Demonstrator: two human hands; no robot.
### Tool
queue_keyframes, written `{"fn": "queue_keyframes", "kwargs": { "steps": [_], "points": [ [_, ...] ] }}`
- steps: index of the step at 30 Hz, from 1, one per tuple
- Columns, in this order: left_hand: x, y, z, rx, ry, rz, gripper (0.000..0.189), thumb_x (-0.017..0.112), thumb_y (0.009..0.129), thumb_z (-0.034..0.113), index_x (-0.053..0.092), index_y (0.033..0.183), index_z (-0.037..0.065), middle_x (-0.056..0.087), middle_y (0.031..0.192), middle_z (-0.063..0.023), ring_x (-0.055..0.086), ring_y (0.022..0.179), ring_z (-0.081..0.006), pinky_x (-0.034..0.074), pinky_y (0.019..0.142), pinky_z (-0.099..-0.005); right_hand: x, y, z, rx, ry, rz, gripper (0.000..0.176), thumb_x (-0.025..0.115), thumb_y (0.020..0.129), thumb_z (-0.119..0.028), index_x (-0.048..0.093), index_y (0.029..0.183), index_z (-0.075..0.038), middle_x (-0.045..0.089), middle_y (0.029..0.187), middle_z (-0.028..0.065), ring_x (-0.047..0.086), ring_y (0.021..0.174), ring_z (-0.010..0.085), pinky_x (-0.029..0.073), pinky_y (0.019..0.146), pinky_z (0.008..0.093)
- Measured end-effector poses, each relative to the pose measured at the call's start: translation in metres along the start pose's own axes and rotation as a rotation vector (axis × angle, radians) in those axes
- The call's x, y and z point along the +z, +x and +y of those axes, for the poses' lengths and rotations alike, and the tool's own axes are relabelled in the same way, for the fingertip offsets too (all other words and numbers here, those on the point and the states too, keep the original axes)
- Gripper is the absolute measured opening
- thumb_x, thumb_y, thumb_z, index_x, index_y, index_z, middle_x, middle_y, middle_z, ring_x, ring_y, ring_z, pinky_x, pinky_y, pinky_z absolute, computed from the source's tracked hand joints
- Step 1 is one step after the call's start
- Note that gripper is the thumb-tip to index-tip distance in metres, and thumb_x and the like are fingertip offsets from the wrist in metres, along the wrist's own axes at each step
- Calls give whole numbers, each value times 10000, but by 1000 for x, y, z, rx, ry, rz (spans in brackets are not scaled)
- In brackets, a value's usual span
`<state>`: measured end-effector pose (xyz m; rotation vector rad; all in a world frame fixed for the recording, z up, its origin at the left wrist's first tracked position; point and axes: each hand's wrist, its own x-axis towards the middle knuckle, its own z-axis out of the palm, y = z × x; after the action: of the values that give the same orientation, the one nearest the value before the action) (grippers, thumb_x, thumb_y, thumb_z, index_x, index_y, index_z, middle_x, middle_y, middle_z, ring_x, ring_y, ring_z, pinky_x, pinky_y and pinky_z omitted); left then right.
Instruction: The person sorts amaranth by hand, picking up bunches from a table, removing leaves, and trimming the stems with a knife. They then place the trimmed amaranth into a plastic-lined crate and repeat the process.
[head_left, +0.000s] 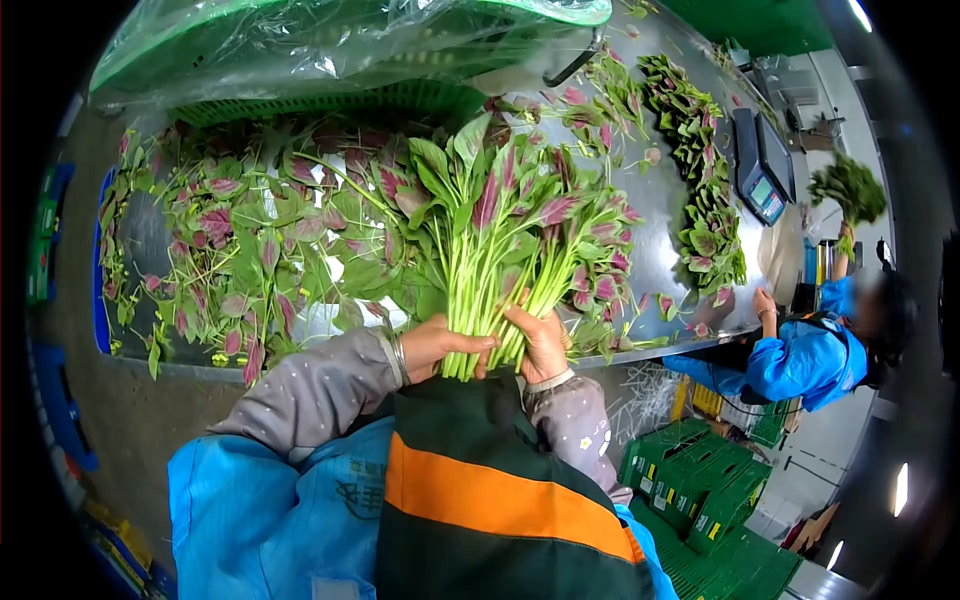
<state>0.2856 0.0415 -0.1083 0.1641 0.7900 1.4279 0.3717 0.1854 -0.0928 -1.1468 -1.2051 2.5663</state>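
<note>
Close in front of my apron, my left hand (pixel 447 346) is closed round the lower stems of a bunch of amaranth greens (pixel 478 262). The leaves are green with purple-red centres and point away from me. My right hand (pixel 538 343) grips more amaranth stems (pixel 550 290) just to the right, its thumb laid across them. Both sets of stems touch, so where one bunch ends is hard to see. Loose amaranth leaves (pixel 235 230) lie scattered over the metal table (pixel 655 195) to the left and beyond my hands.
A green crate (pixel 340 105) lined with clear plastic stands at the far side. Bundled greens (pixel 705 180) form a row at right, beside a digital scale (pixel 765 170). A co-worker (pixel 815 345) in blue holds up a bunch (pixel 848 190). Green crates (pixel 690 480) stack at lower right.
</note>
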Motion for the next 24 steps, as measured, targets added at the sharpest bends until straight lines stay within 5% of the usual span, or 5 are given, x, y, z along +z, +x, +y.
{"fn": "queue_keyframes", "kwargs": {
  "steps": [6, 11, 16, 19, 24],
  "points": [
    [2, -2, -2, 1, -53, 54, 223, 572, 836, 163, 515, 982, 5, 543, 726, -63, 558, 645, -166, 440, 618, -283, -5, -1, 3, -17, 37, -24, 203, 593, 785, -5, 427, 889, -62, 567, 940, 119, 570, 811, 195, 494, 584, 296],
    [1, -3, -4, 24, -54, 60, 250, 573, 835, 160, 517, 1013, -7, 537, 717, -55, 546, 636, -165, 427, 596, -274, -1, -6, 0, 15, 48, -55, 211, 611, 777, -24, 475, 938, -23, 573, 808, 95, 570, 630, 177, 489, 562, 278],
    [-1, -4, -5, -60, -166, 27, 247, 563, 842, 153, 521, 1018, -15, 534, 714, -52, 536, 634, -161, 425, 585, -277, -6, -7, 5, -35, 71, -17, 216, 587, 773, 0, 457, 944, -23, 562, 1012, 129, 567, 906, 209, 503, 701, 316],
    [-5, -3, -11, -103, -372, 12, 226, 545, 851, 134, 521, 1014, -19, 534, 711, -52, 539, 639, -168, 434, 588, -288, -18, -8, 11, -41, 182, -102, 204, 559, 777, 7, 447, 943, -30, 535, 1073, 147, 564, 929, 243, 503, 710, 324],
    [-6, -2, -13, -104, -331, -25, 238, 537, 854, 127, 494, 1041, -14, 537, 715, -61, 546, 641, -179, 450, 603, -289, -13, 3, 17, 38, 18, -14, 204, 605, 780, 6, 510, 960, -4, 566, 908, 52, 544, 736, 120, 454, 618, 245]
  ]
}}
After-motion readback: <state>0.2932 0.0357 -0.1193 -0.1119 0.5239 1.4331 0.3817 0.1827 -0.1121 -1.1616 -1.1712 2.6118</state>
